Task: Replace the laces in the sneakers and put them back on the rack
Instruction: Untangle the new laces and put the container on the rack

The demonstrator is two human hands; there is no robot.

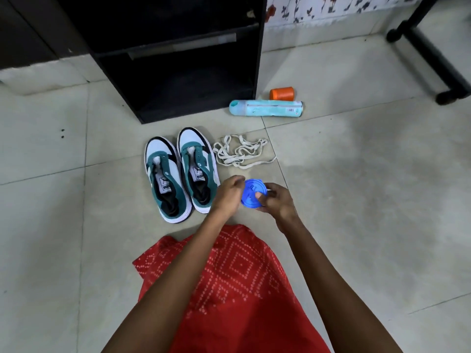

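head: blue lace coil (251, 194) between left hand (228, 193) and right hand (277, 200)

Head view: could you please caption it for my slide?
The left hand and right hand hold a round blue coil beside laceless green-and-white sneakers and loose cream laces on tiled floor.

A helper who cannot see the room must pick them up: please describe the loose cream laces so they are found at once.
Find the black rack; on the floor before it stands a pair of green and white sneakers. Right of them lie the cream laces, a flat tangled heap. Unlike the pale blue tube and orange cylinder beyond, they are limp and shapeless.
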